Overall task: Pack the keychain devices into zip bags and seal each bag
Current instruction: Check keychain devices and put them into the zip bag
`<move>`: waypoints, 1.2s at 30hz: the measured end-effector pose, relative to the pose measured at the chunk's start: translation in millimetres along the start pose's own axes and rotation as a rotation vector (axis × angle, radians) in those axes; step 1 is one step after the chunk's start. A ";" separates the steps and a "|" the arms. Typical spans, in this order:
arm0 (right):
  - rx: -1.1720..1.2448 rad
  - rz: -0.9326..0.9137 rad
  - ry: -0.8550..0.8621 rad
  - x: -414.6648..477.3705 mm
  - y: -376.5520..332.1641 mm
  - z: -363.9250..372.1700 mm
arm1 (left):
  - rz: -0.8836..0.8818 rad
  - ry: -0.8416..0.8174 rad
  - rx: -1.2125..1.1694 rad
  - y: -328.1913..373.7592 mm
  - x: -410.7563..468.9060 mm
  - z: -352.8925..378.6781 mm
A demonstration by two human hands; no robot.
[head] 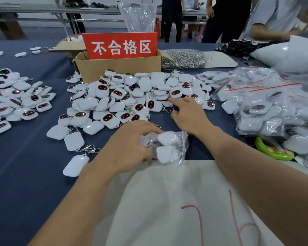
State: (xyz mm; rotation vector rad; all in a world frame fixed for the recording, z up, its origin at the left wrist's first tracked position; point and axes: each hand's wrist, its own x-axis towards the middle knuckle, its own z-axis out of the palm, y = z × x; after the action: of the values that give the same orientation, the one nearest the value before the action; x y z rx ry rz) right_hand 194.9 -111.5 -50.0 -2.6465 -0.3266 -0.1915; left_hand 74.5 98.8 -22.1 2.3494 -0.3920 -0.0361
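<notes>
We are filling a bag right now. Our left hand (128, 144) is gripping a zip bag (174, 150) on the blue table (25, 157), close to us, with its fingers curled over the bag. Through the clear plastic we are seeing two white keychain devices (167, 138) inside. We think the bag is not sealed yet.

Our right hand (188, 114) is reaching out to the big pile (124, 96) of loose devices in the middle. It is holding nothing, and its pointing finger is touching one device at the pile's edge.

Next, we think, the right hand needs to pinch one device, bring it back and slip it into the bag's mouth. Then the strip needs pressing shut.

Behind the pile a cardboard box (117, 70) is holding a red sign (119, 46); we cannot see what else is in it. Beside it a clear bag of metal rings (183, 59) is lying. On the right, filled bags (256, 103) with white devices inside are lying in a heap.
</notes>
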 end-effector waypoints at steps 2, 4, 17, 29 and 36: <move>-0.100 -0.034 -0.020 0.8 -1.2 1.3 | 0.017 0.036 -0.077 2.4 -1.9 2.7; -0.138 -0.046 -0.009 0.4 -2.2 1.6 | 0.065 0.068 -0.105 8.6 -3.0 7.9; 0.035 -0.057 0.079 -17.6 -7.1 -6.3 | 0.072 0.106 0.001 10.9 -5.5 18.5; 0.810 0.403 0.349 -92.9 3.4 -34.3 | 0.079 0.027 0.001 7.5 -5.6 16.0; 1.630 0.668 0.304 -133.4 -17.0 -57.4 | -0.188 0.540 -0.497 -9.1 -5.2 -11.6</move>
State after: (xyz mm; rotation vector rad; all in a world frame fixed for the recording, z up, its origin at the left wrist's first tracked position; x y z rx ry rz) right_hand 57.6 -149.6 -17.3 -0.9718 0.3926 -0.0402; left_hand 73.6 114.3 -20.3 1.8017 0.0995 0.3634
